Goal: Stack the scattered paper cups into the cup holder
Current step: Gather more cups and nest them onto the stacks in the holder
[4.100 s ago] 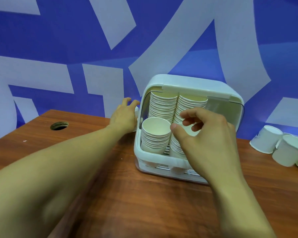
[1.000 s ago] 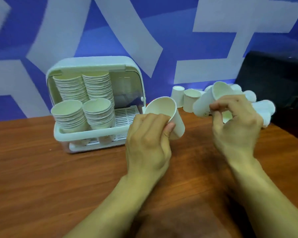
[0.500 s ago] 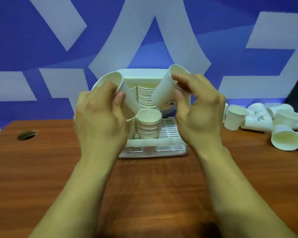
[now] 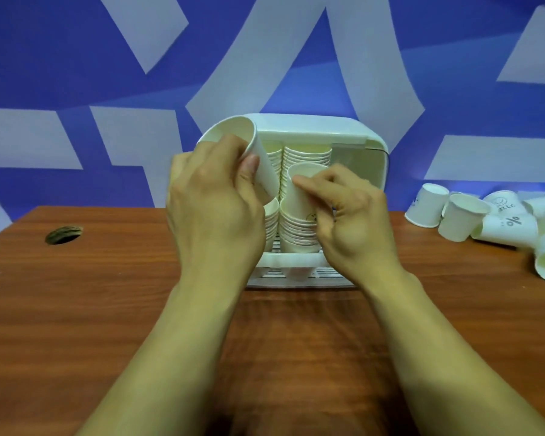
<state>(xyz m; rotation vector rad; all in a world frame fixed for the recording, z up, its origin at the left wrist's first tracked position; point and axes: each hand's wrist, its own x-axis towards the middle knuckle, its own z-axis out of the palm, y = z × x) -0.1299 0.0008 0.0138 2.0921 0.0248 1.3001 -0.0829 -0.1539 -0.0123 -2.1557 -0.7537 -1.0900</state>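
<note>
**At frame centre: mid-stacking**

At centre, the left hand (image 4: 214,209) gripped one tilted white paper cup (image 4: 260,158); the right hand (image 4: 353,215) pinched a second paper cup (image 4: 299,191) onto the front-right stack (image 4: 296,236) in the white plastic cup holder (image 4: 343,129). Pressed askew, it could jam or topple that stack. Four stacks showed; at least six loose cups (image 4: 463,218) lay far right.

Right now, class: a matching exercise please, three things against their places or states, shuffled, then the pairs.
1. left hand
2. right hand
3. loose white paper cups

A. on the brown wooden table, right of the white plastic cup holder
B. grips a tilted white paper cup, raised
C. holds an upright white paper cup atop a front stack

Pairs: 1-B, 2-C, 3-A
</note>
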